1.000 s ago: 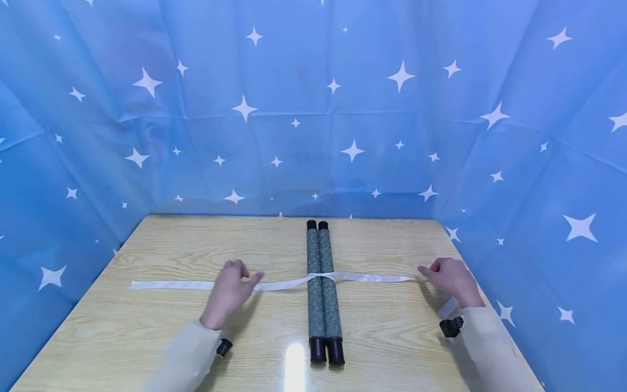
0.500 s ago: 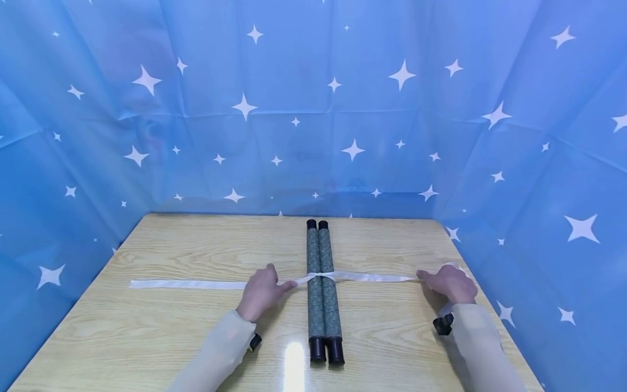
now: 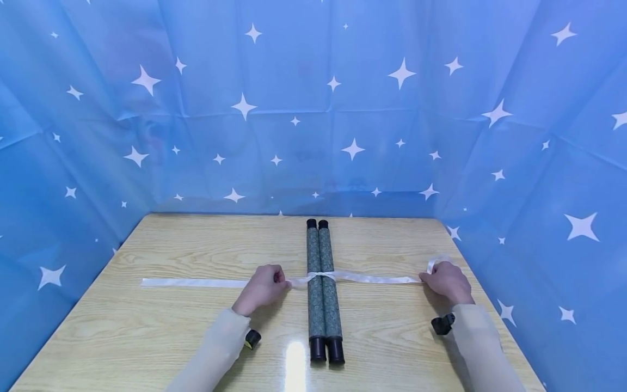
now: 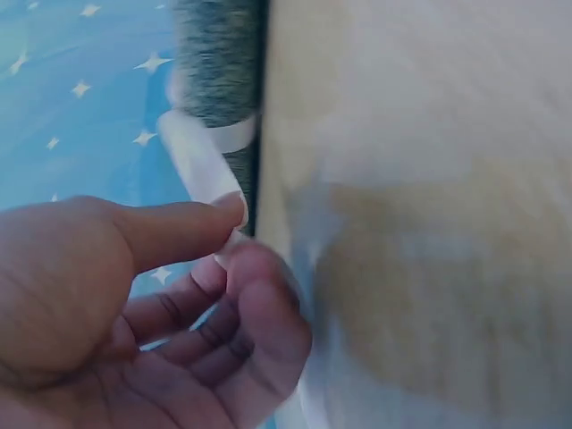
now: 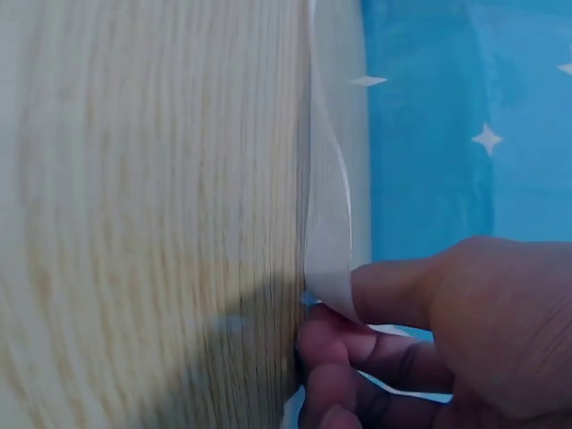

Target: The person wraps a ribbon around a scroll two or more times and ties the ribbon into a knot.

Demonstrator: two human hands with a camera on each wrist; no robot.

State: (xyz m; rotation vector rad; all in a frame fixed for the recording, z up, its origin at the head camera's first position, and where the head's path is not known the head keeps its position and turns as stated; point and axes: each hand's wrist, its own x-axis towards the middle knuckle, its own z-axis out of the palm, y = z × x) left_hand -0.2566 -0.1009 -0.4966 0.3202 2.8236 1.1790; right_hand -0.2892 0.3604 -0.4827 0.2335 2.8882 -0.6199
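Two grey-green patterned rollers with black end caps, a scroll (image 3: 323, 316) by its look, lie side by side mid-table. A white ribbon (image 3: 367, 277) crosses over their middle and runs out to both sides. Just left of the rollers, my left hand (image 3: 262, 287) pinches the ribbon between thumb and forefinger, as the left wrist view shows with the ribbon (image 4: 204, 161) leading to the roller. Out near the table's right edge, my right hand (image 3: 447, 282) pinches the other length, whose ribbon (image 5: 329, 241) shows at the thumb tip in the right wrist view. Its end loops up behind that hand.
The pale wooden table (image 3: 122, 337) has its far edge against a blue curtain (image 3: 294, 136) with white stars, which also hangs along both sides. The ribbon's left tail (image 3: 186, 282) lies flat on the wood.
My left hand has moved right along the ribbon toward the rollers and now pinches it; the ribbon's left tail has slid slightly right. My right hand has shifted slightly, still at its length.
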